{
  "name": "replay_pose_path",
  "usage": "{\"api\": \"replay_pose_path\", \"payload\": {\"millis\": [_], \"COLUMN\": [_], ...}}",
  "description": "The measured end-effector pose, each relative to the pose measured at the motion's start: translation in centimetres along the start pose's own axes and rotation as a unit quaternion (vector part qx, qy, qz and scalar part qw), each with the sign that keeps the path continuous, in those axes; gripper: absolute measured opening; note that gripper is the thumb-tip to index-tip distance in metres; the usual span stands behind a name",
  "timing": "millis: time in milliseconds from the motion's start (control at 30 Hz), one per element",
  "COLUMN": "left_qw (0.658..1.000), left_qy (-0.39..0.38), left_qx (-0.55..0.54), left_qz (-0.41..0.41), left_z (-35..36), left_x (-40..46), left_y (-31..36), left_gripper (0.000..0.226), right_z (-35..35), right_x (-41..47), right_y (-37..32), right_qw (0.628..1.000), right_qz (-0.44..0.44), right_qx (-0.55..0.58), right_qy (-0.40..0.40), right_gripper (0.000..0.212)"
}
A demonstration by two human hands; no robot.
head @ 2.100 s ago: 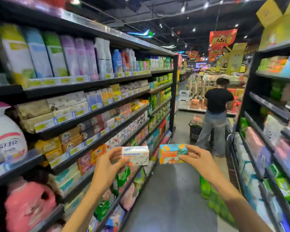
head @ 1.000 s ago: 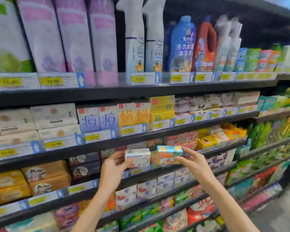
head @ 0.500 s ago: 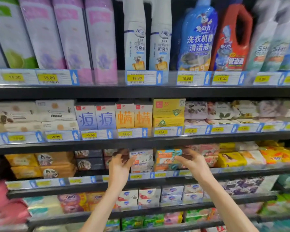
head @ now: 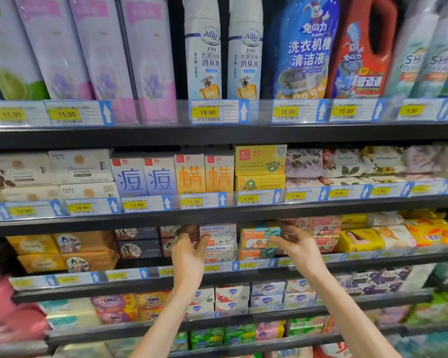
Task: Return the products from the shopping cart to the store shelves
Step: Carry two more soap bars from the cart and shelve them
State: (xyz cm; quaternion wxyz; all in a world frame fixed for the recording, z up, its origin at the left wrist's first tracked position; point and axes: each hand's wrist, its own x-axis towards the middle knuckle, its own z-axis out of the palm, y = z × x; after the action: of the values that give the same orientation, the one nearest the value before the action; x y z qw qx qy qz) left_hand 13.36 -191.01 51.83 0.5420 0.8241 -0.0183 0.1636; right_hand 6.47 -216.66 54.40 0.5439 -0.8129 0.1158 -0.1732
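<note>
the left hand (head: 189, 250) reaches into the third shelf (head: 217, 279) from the top, fingers loosely spread, fingertips at the left edge of the white goat soap box (head: 217, 232). whether they grip it or only touch it cannot be told. that box sits on top of a second white goat soap box (head: 221, 253), the pair stacked just right of the hand, behind the yellow price tags on the shelf rail.

the right hand (head: 296, 248) is open too, fingers spread and curled a little, thumb pointing left toward the orange and teal goat soap box (head: 258, 233). the box lies just left of the thumb, at or nearly at its tip, and rests on a matching box (head: 256, 253) below it. the two stacks stand side by side between the hands.

left of the left hand sit dark soap boxes (head: 137, 241) and amber ones (head: 62, 250). right of the right hand lie yellow wrapped soaps (head: 360, 240). the shelf above carries blue boxes (head: 145, 177) and orange boxes (head: 204, 175) with large characters, and the top shelf holds white spray bottles (head: 224, 52).
</note>
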Motion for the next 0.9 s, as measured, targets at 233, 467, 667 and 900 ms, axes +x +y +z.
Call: {"api": "replay_pose_path", "payload": {"millis": [233, 467, 667, 900], "left_qw": [1.000, 1.000, 0.999, 0.999], "left_qy": [-0.012, -0.021, -0.024, -0.026], "left_qx": [-0.008, -0.017, -0.020, -0.030], "left_qz": [-0.009, -0.016, -0.020, -0.025], "left_z": [0.0, -0.1, -0.1, -0.5], "left_x": [0.3, 0.3, 0.3, -0.2], "left_y": [-0.4, -0.4, -0.1, 0.7], "left_gripper": [0.026, 0.027, 0.024, 0.024], "right_z": [2.1, 2.9, 3.2, 3.2], "right_x": [-0.6, -1.7, -1.5, -1.3], "right_y": [0.4, -0.3, -0.5, 0.0], "right_qw": [0.998, 0.992, 0.992, 0.992], "right_qz": [-0.024, -0.066, -0.068, -0.049], "right_qx": [-0.019, -0.029, -0.022, -0.035], "right_qy": [0.056, 0.102, 0.108, 0.112], "right_gripper": [0.047, 0.040, 0.035, 0.047]}}
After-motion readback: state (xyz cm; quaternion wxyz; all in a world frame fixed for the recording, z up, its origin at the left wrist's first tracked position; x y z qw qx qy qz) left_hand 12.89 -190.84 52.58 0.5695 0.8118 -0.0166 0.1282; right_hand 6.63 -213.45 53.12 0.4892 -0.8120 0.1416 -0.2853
